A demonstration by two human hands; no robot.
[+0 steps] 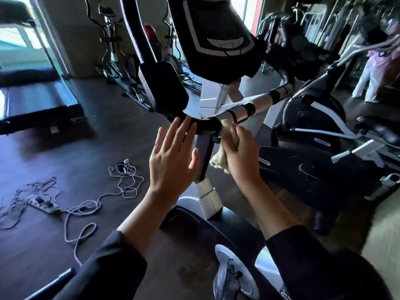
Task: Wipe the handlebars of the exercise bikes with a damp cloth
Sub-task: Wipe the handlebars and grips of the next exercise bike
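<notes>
While the bike stands close: two hands reach up to it.
Left hand [173,158]: flat, fingers spread, holding nothing.
Right hand [240,155]: squeezing the yellow cloth [218,160].
Cloth: pressed against the handlebar [236,112].

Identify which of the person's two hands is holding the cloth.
The right hand, closed around the yellowish cloth at the handlebar; the left hand is open, fingers spread.

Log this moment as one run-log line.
right hand: shut on cloth, at handlebar | left hand: open, empty
</notes>
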